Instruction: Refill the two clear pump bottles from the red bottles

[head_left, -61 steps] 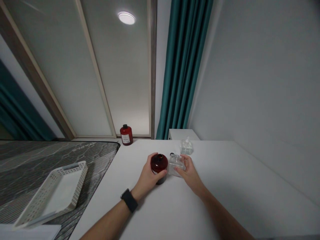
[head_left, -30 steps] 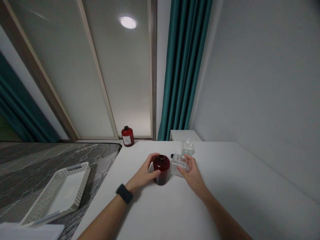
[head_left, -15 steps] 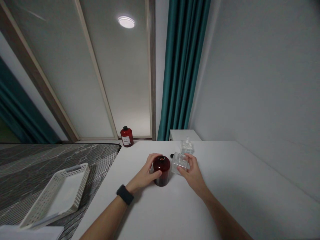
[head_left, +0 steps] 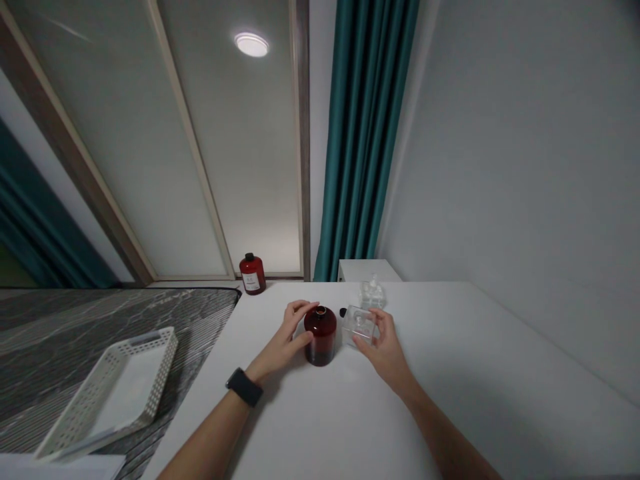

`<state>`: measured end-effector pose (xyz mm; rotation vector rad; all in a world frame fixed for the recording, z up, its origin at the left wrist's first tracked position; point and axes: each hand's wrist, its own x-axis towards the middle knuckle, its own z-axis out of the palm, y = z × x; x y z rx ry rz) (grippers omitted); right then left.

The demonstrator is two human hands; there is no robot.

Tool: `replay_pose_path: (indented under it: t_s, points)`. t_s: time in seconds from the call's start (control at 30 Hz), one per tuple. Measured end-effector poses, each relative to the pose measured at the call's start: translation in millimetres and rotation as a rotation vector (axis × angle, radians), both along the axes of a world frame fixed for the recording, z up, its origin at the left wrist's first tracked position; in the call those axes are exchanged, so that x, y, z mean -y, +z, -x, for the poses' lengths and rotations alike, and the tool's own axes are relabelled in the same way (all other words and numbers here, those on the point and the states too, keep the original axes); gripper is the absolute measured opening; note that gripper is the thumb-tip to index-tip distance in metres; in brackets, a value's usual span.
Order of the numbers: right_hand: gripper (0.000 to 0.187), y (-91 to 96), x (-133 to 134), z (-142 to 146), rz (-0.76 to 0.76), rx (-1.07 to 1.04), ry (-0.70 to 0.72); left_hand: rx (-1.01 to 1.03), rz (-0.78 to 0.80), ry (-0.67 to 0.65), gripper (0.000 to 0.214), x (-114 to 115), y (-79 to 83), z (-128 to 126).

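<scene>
A dark red-brown bottle [head_left: 321, 340] with an uncapped round mouth stands upright on the white table [head_left: 340, 427]. My left hand [head_left: 287, 337] is at its left side, thumb and fingers spread apart around it, thumb tip at the glass; whether it presses there is hard to tell. With thumb and fingertips, my right hand [head_left: 385, 343] grips a clear square glass bottle [head_left: 359, 325] just right of the dark one. Behind that lies a small black cap [head_left: 343, 312]. Farther back stands another clear glass item [head_left: 373, 293].
A red bottle [head_left: 253, 275] with a white label and black cap stands at the table's far left corner. Left of the table, a white perforated basket [head_left: 165, 360] rests on a grey patterned surface. A white cabinet [head_left: 367, 269] is behind the table.
My left hand has slid left and loosened around the dark bottle, its thumb drawing back to the bottle's edge. The bottle now sits slightly farther back. My right hand has stayed on the clear bottle.
</scene>
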<state>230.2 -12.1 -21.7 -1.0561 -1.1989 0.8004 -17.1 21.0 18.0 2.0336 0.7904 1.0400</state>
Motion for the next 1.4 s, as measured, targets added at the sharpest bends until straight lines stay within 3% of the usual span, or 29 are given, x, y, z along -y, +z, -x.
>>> replay_pose_path:
  t_s: [0.17,0.3,0.5,0.73,0.93,1.2,1.4]
  points:
    - [0.062,-1.3,-1,-1,0.002,0.000,-0.004,-0.013,-0.158,0.232,0.052,5,-0.2,-6]
    - [0.062,-1.4,-1,-2,0.001,0.012,0.002,-0.049,-0.198,0.328,0.056,8,1.1,-14]
    - [0.060,-0.9,0,-1,-0.015,0.023,-0.024,-0.095,-0.221,0.292,0.052,7,5.8,-16]
    - [0.061,1.5,-5,-5,-0.053,0.048,-0.015,-0.043,-0.124,0.234,0.056,2,4.7,-12]
    - [0.059,16.0,-14,-10,-0.058,0.096,0.046,0.067,-0.068,0.220,0.036,-2,6.2,-10]
    - [0.060,35.1,-47,-15,-0.043,0.176,0.104,0.091,0.147,0.358,0.034,-21,27.3,-9]
    - [0.063,53.9,-71,-7,-0.085,0.237,0.130,-0.071,0.220,0.259,0.038,-50,44.3,-10]
